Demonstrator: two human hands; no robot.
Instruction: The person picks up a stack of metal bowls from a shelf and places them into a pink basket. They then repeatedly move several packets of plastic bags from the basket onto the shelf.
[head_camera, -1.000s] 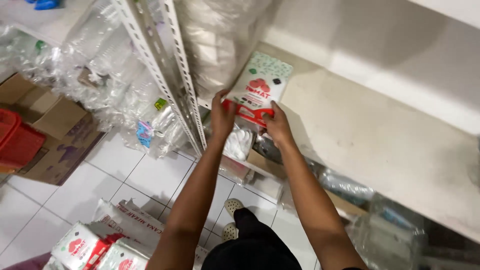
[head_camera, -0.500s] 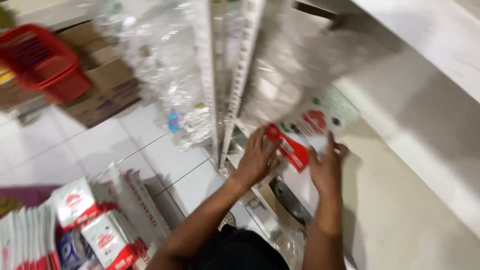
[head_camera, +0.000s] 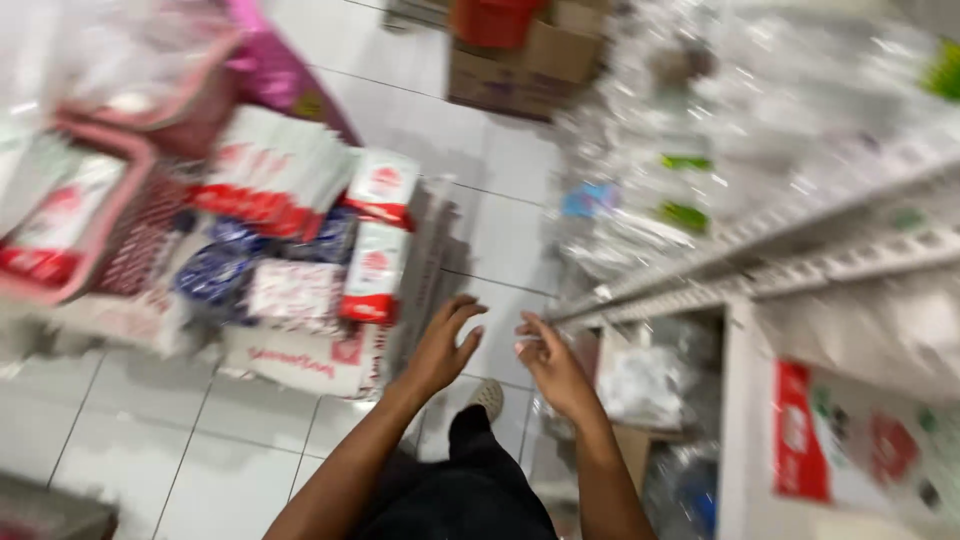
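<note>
In the blurred head view, the left hand and right hand hang empty, fingers loosely spread, above the tiled floor. The nearest red-and-white packets sit in an open carton just left; a hurried reach could topple them.

Whole shot is smeared by motion blur, honestly. The red-and-white packets up-left of the left hand's fingers are just colour blobs, print unreadable. The clear bags above the right hand's fingers melt into glare. Both forearms get cut off at the bottom edge, and the red-and-white pack on the shelf runs off to the right.
</note>
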